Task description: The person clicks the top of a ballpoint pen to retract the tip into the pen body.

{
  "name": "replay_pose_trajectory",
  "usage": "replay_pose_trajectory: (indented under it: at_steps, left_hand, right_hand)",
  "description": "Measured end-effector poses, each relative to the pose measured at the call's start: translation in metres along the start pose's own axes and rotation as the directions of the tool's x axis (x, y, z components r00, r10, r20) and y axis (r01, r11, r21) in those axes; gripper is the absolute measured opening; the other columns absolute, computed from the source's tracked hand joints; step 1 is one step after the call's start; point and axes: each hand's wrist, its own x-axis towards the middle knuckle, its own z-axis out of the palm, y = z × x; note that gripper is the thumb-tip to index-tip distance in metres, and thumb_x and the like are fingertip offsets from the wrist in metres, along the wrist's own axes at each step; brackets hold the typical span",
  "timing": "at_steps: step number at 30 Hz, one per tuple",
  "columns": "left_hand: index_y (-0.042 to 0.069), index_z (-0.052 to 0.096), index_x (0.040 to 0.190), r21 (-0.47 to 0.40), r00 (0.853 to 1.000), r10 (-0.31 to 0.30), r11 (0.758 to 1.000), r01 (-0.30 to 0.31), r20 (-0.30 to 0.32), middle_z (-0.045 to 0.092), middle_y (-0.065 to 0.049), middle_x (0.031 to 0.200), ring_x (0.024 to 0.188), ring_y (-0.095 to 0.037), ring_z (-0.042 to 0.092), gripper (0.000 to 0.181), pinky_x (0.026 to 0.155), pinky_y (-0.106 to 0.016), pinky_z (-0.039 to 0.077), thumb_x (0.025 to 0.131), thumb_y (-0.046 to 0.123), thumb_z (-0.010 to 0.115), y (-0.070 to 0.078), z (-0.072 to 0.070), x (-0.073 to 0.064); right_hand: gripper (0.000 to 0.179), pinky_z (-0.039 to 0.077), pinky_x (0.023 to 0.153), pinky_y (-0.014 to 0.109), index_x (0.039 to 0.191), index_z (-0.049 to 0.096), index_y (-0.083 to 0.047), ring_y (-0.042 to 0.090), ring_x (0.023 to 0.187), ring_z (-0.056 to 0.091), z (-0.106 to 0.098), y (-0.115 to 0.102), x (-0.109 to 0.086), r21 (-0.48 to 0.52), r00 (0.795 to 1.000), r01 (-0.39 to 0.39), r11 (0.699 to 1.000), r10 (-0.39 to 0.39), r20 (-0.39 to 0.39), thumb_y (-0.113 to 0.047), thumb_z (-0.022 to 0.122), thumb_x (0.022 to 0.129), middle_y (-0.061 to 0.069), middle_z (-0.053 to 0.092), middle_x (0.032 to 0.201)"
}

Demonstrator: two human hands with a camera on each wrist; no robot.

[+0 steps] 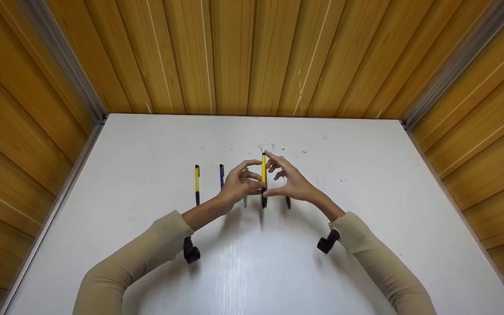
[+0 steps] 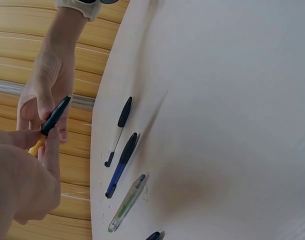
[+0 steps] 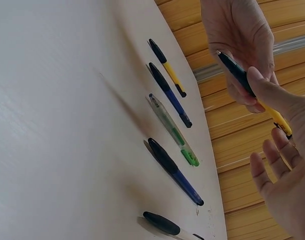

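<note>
Above the white table, my left hand [image 1: 243, 183] pinches a yellow ballpoint pen [image 1: 264, 168] with a black grip between thumb and fingers. In the right wrist view the pen's black grip [image 3: 236, 74] tilts toward the upper left, its fine tip showing. My right hand [image 1: 293, 180] is around the pen's other side, index fingertip right at its top end and thumb by the black grip. Its other fingers [image 3: 260, 172] are loosely bent and apart from the pen. In the left wrist view the left hand [image 2: 27, 170] partly hides the yellow barrel.
Several pens lie in a row on the table [image 1: 147, 144]: a yellow one [image 1: 197, 179], a blue one [image 3: 173, 102], a clear green one [image 3: 172, 130], another blue one [image 3: 180, 175] and a white one with a black grip [image 3: 162, 223]. Wood-patterned walls [image 1: 234, 57] enclose the table.
</note>
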Motion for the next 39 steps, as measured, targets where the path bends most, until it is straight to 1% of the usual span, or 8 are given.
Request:
replay_pose_trajectory:
  at_steps: [4, 6, 13, 19, 25, 32, 35, 39]
  left_hand:
    - [0.007, 0.052, 0.145, -0.004, 1.000, -0.005, 1.000, 0.005, 0.002, 0.067, -0.005, 0.096, 0.083, -0.013, 0.071, 0.062, 0.086, -0.040, 0.066, 0.088, -0.008, 0.069, 0.000, 0.000, 0.000]
    - [0.007, 0.053, 0.145, -0.009, 1.000, -0.010, 1.000, 0.010, 0.003, 0.067, -0.005, 0.095, 0.082, -0.012, 0.072, 0.061, 0.086, -0.040, 0.066, 0.088, -0.008, 0.070, 0.000, 0.001, 0.001]
    - [0.010, 0.056, 0.143, -0.021, 0.999, -0.046, 0.999, 0.046, -0.006, 0.069, -0.002, 0.091, 0.083, -0.013, 0.072, 0.060, 0.087, -0.041, 0.066, 0.088, -0.007, 0.071, 0.000, 0.002, 0.003]
    - [0.008, 0.056, 0.143, -0.056, 0.998, -0.055, 0.997, 0.054, -0.018, 0.070, -0.001, 0.087, 0.081, -0.013, 0.072, 0.060, 0.088, -0.043, 0.066, 0.087, -0.009, 0.071, -0.003, 0.002, 0.003]
    - [0.006, 0.059, 0.141, -0.088, 0.997, -0.069, 0.994, 0.065, -0.037, 0.072, -0.005, 0.086, 0.079, -0.015, 0.073, 0.060, 0.088, -0.047, 0.065, 0.085, -0.011, 0.072, -0.005, 0.002, 0.003]
    - [0.003, 0.058, 0.142, -0.128, 0.995, -0.100, 0.987, 0.095, -0.029, 0.071, -0.001, 0.083, 0.079, -0.015, 0.074, 0.059, 0.091, -0.051, 0.064, 0.087, -0.013, 0.069, -0.007, 0.001, 0.004]
    - [0.001, 0.057, 0.142, -0.134, 0.994, -0.108, 0.985, 0.104, -0.023, 0.071, 0.000, 0.082, 0.079, -0.015, 0.074, 0.058, 0.093, -0.052, 0.063, 0.088, -0.014, 0.067, -0.006, 0.002, 0.004]
    - [0.001, 0.059, 0.141, -0.137, 0.992, -0.118, 0.984, 0.113, -0.033, 0.070, 0.000, 0.080, 0.077, -0.015, 0.074, 0.057, 0.090, -0.050, 0.064, 0.087, -0.015, 0.068, -0.005, 0.003, 0.005]
  right_hand:
    - [0.107, 0.053, 0.092, 0.053, 0.159, 0.026, 0.003, 0.047, 0.121, 0.049, 0.001, 0.001, 0.001, -0.008, 1.000, -0.015, 1.000, 0.015, 0.001, 0.007, 0.087, 0.072, 0.029, 0.050, 0.130]
    - [0.107, 0.053, 0.092, 0.053, 0.160, 0.026, 0.001, 0.046, 0.121, 0.049, 0.000, 0.003, 0.000, -0.001, 1.000, -0.019, 1.000, 0.019, -0.001, 0.007, 0.088, 0.072, 0.029, 0.050, 0.130]
    - [0.107, 0.054, 0.086, 0.040, 0.161, 0.029, -0.007, 0.035, 0.115, 0.052, -0.003, 0.007, -0.002, 0.072, 0.999, -0.046, 0.996, 0.045, 0.013, 0.001, 0.089, 0.074, 0.019, 0.054, 0.129]
    - [0.105, 0.053, 0.085, 0.038, 0.161, 0.030, -0.010, 0.034, 0.113, 0.053, -0.004, 0.008, -0.003, 0.081, 0.998, -0.052, 0.995, 0.050, 0.029, -0.006, 0.090, 0.075, 0.016, 0.055, 0.128]
    - [0.103, 0.052, 0.084, 0.036, 0.160, 0.030, -0.005, 0.044, 0.114, 0.053, -0.002, 0.012, -0.005, 0.087, 0.999, -0.043, 0.995, 0.040, 0.026, -0.002, 0.089, 0.075, 0.020, 0.056, 0.128]
    - [0.102, 0.049, 0.082, 0.027, 0.158, 0.035, -0.007, 0.042, 0.113, 0.054, -0.001, 0.013, -0.005, 0.098, 0.999, -0.050, 0.994, 0.049, 0.018, -0.005, 0.091, 0.074, 0.022, 0.056, 0.124]
    - [0.102, 0.048, 0.081, 0.026, 0.157, 0.036, -0.007, 0.043, 0.112, 0.054, -0.002, 0.014, -0.005, 0.098, 0.999, -0.044, 0.994, 0.043, 0.013, -0.007, 0.092, 0.073, 0.026, 0.056, 0.121]
    - [0.100, 0.048, 0.081, 0.026, 0.156, 0.038, -0.006, 0.036, 0.110, 0.054, -0.003, 0.015, -0.005, 0.094, 0.999, -0.038, 0.995, 0.038, 0.005, -0.005, 0.092, 0.072, 0.031, 0.054, 0.117]
